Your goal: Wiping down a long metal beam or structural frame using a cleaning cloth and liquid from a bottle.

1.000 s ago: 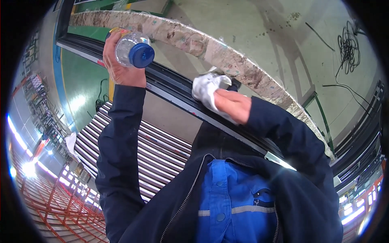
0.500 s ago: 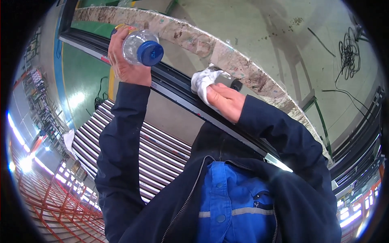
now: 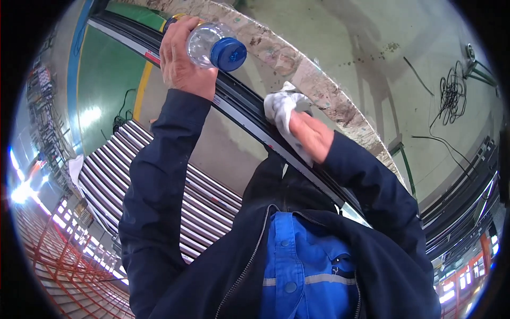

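My left hand (image 3: pixel 186 61) is wrapped around a clear plastic bottle (image 3: pixel 203 43), tilted so that its blue cap (image 3: pixel 229 54) points toward the right. Beneath that hand runs a long black metal profile (image 3: pixel 239 94), crossing the view from the upper left to the lower right. A crumpled white cloth (image 3: pixel 280 109) is bunched in my right hand (image 3: pixel 312 133), which presses it against the profile. The fingers of my right hand are mostly hidden by the cloth.
Beyond the profile lies a long, curved-looking beam with a worn, stained wrapping (image 3: pixel 319 87). Striped rows of profiles (image 3: pixel 119 165) lie at the left. A coiled black cable (image 3: pixel 451 98) rests on the floor at the right, and red grating (image 3: pixel 58 260) stands lower left.
Both hands appear farther right in the picture, the bottle and the cloth with them. The right hand and cloth sit slightly lower along the profile. The whole view has also shifted a little.
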### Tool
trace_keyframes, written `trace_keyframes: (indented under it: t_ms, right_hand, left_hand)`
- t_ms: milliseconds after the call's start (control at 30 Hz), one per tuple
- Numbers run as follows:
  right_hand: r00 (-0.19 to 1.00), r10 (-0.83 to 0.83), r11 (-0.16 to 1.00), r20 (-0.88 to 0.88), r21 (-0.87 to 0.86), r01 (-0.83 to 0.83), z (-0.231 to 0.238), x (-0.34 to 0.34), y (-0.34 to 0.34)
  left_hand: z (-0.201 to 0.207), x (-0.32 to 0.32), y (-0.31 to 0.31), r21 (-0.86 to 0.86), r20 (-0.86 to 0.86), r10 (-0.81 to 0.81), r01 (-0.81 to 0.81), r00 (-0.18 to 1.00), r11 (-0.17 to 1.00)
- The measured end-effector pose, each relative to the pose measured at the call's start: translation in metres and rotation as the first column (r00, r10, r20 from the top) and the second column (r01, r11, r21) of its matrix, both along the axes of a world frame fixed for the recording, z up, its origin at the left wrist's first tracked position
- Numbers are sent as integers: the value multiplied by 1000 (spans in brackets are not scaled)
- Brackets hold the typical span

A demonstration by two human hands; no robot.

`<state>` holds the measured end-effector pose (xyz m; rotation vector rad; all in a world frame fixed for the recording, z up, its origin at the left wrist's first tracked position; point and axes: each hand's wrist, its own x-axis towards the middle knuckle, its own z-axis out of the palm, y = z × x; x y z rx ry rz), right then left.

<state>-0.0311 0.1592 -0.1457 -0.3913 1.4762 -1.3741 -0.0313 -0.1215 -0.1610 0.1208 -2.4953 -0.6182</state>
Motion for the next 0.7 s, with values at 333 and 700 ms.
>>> trace_keyframes:
  t_ms: [333,700]
  right_hand:
    - [977,16,997,213,65,-31,-8,16,48]
    - [998,47,997,32,58,-49,1,9,41]
  left_hand:
    - [2,0,1,-20,4,29,-29,1000,999]
    - [1,1,-1,-8,9,15,-15,1000,1000]
